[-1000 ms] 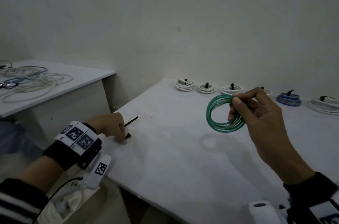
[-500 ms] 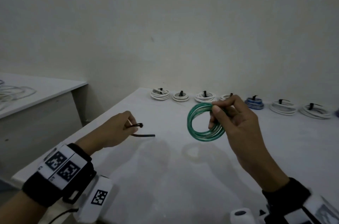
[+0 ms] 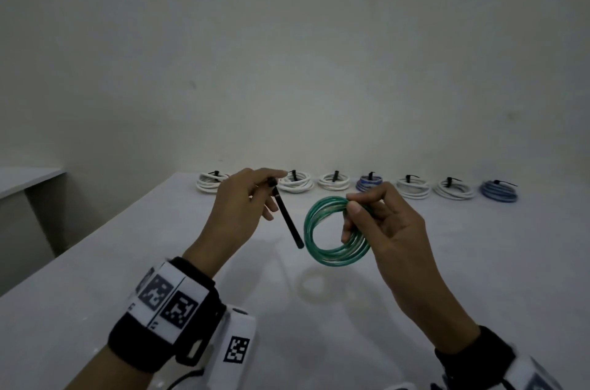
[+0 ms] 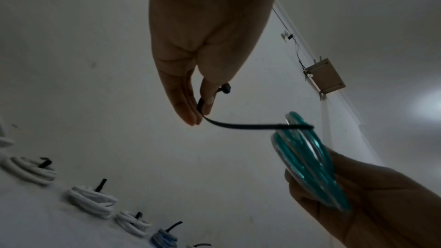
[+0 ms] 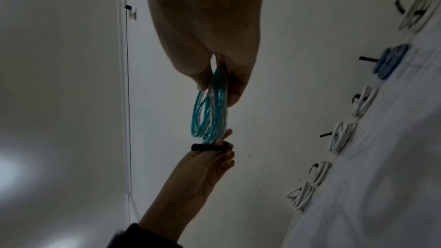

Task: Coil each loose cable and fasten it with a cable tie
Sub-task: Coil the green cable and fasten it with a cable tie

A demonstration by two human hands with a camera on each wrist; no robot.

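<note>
My right hand (image 3: pixel 367 214) pinches a green coiled cable (image 3: pixel 322 236) by its right side and holds it upright above the white table (image 3: pixel 95 278). My left hand (image 3: pixel 255 195) pinches a black cable tie (image 3: pixel 289 220) near its head. The tie's free end slants down to the left edge of the coil. In the left wrist view the cable tie (image 4: pixel 241 125) reaches across to the top of the green coil (image 4: pixel 307 159). In the right wrist view the green coil (image 5: pixel 211 107) hangs from my fingers with the cable tie (image 5: pixel 211 147) at its far end.
Several tied coils line the table's back edge by the wall, most of them white (image 3: pixel 295 185), two of them blue (image 3: pixel 498 193), each with a black tie. A second white table (image 3: pixel 25 179) stands to the left across a gap.
My left hand has lifted the cable tie off the table's left edge and brought it right, up to the green coil. My view has swung to the right.
</note>
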